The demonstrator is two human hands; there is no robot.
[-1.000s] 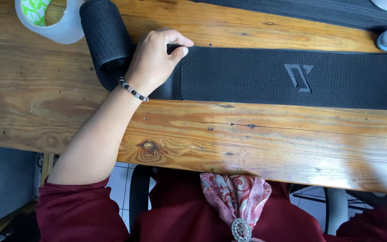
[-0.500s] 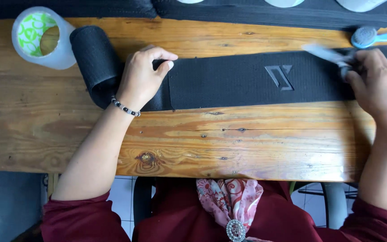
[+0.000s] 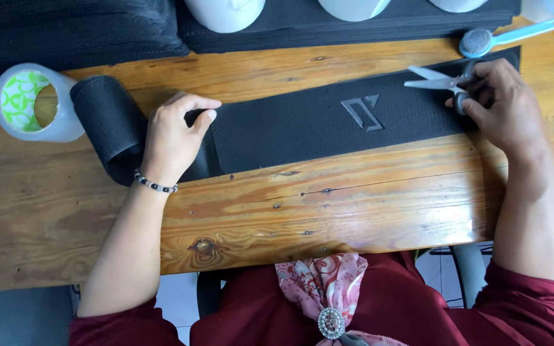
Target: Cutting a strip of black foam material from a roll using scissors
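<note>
Where the wooden table (image 3: pixel 290 224) runs nearest the person, its planks lie bare below a long black strip (image 3: pixel 328 125) of textured fabric stretched left to right across the boards. On the strip's left part the left hand (image 3: pixel 174 138) rests flat, fingers spread and pressing the fabric down, clamped on nothing; a beaded bracelet (image 3: pixel 155 184) circles its wrist. Just left of that hand the strip curls up into a roll (image 3: pixel 107 125) that lies on the table. Near the strip's middle sits a raised angular emblem (image 3: pixel 361 113) in grey. Well apart from the left hand, at the strip's right end, the right hand (image 3: pixel 498 109) is closed around the handles of scissors (image 3: pixel 437 80); the blades are parted and point left over the strip's upper edge. Beside the roll, at the left edge, stands a white tape roll (image 3: pixel 30 102) with green print inside. Farther back on the right, a light-blue brush (image 3: pixel 501 37) lies just beyond the scissors. Along the far edge lies a stack of black fabric (image 3: pixel 84 32), with white rounded objects (image 3: pixel 226 13) resting on it, cut off by the frame's top.
</note>
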